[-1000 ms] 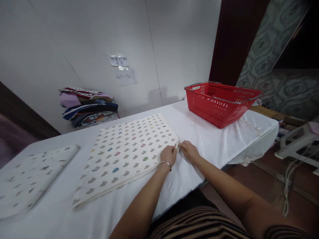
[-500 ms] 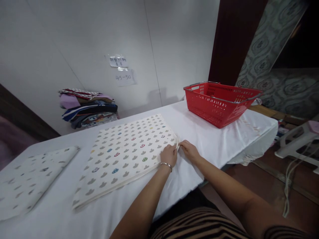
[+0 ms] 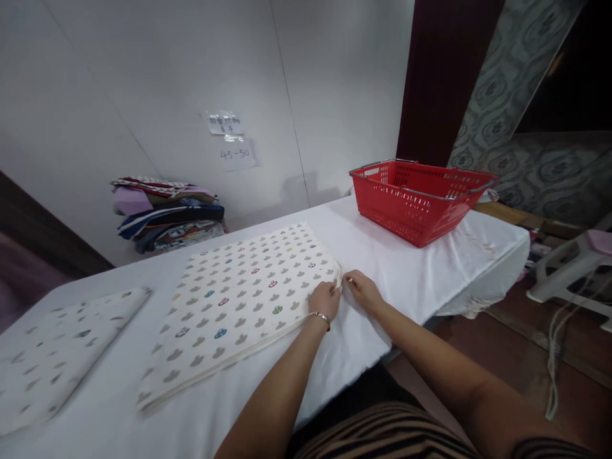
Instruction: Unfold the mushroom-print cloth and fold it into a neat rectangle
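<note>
The flat folded white cloth printed with grey and coloured shapes point(image 3: 243, 303) lies at the middle of the white-covered surface point(image 3: 406, 274). Both hands meet at its corner at 3 o'clock: the left hand point(image 3: 324, 298), a bracelet on its wrist, rests on the cloth with fingers together pinching the corner's edge, and the right hand point(image 3: 364, 290), just beside it, has its fingers clamped on the same corner. A red plastic basket point(image 3: 418, 201) stands at 1 o'clock, well apart. A second folded patterned cloth point(image 3: 52, 357) lies at 9 o'clock, a stack of folded coloured fabrics point(image 3: 165, 213) at 11 o'clock.
</note>
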Tool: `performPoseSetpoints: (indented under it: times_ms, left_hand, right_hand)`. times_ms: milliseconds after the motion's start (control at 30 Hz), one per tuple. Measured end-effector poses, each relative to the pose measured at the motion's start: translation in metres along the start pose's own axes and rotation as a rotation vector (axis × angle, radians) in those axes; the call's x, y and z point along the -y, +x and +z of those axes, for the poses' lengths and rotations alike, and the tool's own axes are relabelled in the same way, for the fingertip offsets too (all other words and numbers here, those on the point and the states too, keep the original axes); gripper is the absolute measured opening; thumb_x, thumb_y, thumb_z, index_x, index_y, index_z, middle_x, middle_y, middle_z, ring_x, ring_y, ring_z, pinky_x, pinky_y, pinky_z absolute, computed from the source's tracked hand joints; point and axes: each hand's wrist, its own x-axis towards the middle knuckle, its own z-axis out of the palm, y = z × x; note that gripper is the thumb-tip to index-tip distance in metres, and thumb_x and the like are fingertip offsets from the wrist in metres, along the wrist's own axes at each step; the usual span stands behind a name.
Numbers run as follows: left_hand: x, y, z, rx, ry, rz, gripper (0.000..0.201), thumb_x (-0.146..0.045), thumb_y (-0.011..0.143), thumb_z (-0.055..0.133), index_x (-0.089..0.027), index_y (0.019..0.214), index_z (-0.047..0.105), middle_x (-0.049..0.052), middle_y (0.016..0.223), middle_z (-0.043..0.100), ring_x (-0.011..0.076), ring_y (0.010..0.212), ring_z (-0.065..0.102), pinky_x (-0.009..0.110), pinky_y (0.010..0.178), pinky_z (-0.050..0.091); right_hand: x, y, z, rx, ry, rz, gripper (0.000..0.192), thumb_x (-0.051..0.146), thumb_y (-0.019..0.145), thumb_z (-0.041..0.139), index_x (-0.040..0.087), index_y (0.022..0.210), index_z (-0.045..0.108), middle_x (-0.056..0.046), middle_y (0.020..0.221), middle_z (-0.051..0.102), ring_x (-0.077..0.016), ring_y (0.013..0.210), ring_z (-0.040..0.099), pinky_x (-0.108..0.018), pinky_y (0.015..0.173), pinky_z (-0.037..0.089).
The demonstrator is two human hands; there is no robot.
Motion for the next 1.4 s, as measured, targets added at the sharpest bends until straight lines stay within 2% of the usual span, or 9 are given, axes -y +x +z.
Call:
performPoseSetpoints:
  times_ms: [167,300,400,600,700,867,1167,1300,1400]
  left_hand:
    - [0.002,0.004,-0.003,0.015,-0.134,-0.085,0.02,-0.03,0.082,0.048,-0.022,0.085,0.066,0.001,0.088,0.067,0.0146,0.085,0.058,0.024,0.074,0.041]
    - [0.002,0.003,-0.002,-0.007,-0.087,-0.054,0.019,-0.029,0.083,0.048,-0.022,0.086,0.065,0.002,0.089,0.065,0.0147,0.084,0.057,0.025,0.076,0.041]
    - [0.0,0.001,-0.001,-0.035,0.0,0.013,0.019,-0.028,0.084,0.046,-0.022,0.089,0.063,0.003,0.093,0.063,0.015,0.087,0.056,0.025,0.076,0.04]
    - [-0.003,-0.003,-0.007,-0.085,0.232,0.175,0.021,-0.026,0.086,0.042,-0.021,0.092,0.061,0.006,0.094,0.059,0.0181,0.09,0.053,0.029,0.077,0.039]
    - [-0.004,-0.004,-0.008,-0.06,0.281,0.232,0.02,-0.025,0.086,0.043,-0.021,0.095,0.06,0.006,0.095,0.057,0.0195,0.093,0.051,0.031,0.079,0.038]
    - [-0.007,-0.005,-0.007,0.003,0.27,0.217,0.019,-0.025,0.086,0.043,-0.021,0.094,0.06,0.006,0.095,0.057,0.019,0.093,0.051,0.03,0.078,0.039]
    - [-0.005,-0.007,-0.002,-0.016,0.273,0.231,0.019,-0.031,0.084,0.047,-0.021,0.095,0.059,0.005,0.095,0.057,0.0191,0.092,0.052,0.03,0.077,0.04]
    - [-0.007,-0.006,0.0,-0.025,0.293,0.231,0.019,-0.025,0.084,0.046,-0.02,0.096,0.059,0.005,0.096,0.057,0.0188,0.093,0.052,0.03,0.077,0.041]
    - [-0.008,-0.005,0.001,-0.036,0.3,0.252,0.02,-0.024,0.083,0.046,-0.02,0.099,0.059,0.005,0.096,0.058,0.0187,0.093,0.053,0.03,0.077,0.041]
  right_hand:
    - [0.002,-0.001,-0.001,0.061,-0.046,-0.008,0.016,0.015,0.082,0.045,0.022,0.085,0.059,-0.001,0.082,0.056,-0.0138,0.076,0.053,-0.025,0.069,0.042]
    - [0.007,-0.001,-0.001,0.146,-0.171,0.037,0.022,0.013,0.081,0.046,0.024,0.092,0.061,0.0,0.081,0.054,-0.0124,0.072,0.052,-0.022,0.064,0.039]
    - [0.007,-0.002,-0.001,0.183,-0.242,0.06,0.018,0.015,0.081,0.047,0.024,0.089,0.061,0.001,0.08,0.054,-0.0124,0.072,0.052,-0.022,0.062,0.037]
    - [0.005,-0.005,-0.004,0.107,-0.152,0.005,0.018,0.017,0.087,0.043,0.024,0.093,0.059,0.0,0.088,0.055,-0.0127,0.081,0.054,-0.023,0.07,0.04]
    - [0.005,-0.006,-0.005,0.085,-0.116,-0.024,0.018,0.017,0.088,0.042,0.023,0.093,0.058,-0.001,0.089,0.056,-0.0131,0.083,0.054,-0.023,0.071,0.041]
    - [0.005,-0.005,-0.004,0.077,-0.11,-0.024,0.017,0.016,0.088,0.042,0.022,0.091,0.057,-0.002,0.09,0.056,-0.014,0.083,0.054,-0.024,0.071,0.042]
    - [0.002,-0.004,-0.002,0.067,-0.04,-0.038,0.017,0.014,0.086,0.042,0.022,0.089,0.057,-0.002,0.087,0.057,-0.0143,0.082,0.055,-0.026,0.074,0.044]
    - [0.004,-0.004,-0.003,0.05,-0.127,-0.035,0.026,0.012,0.086,0.042,0.023,0.103,0.057,-0.004,0.093,0.057,-0.0159,0.086,0.054,-0.028,0.073,0.045]
    - [0.005,-0.003,-0.003,0.022,-0.256,-0.097,0.034,0.011,0.083,0.045,0.024,0.111,0.057,-0.008,0.105,0.056,-0.0196,0.097,0.051,-0.031,0.078,0.045]
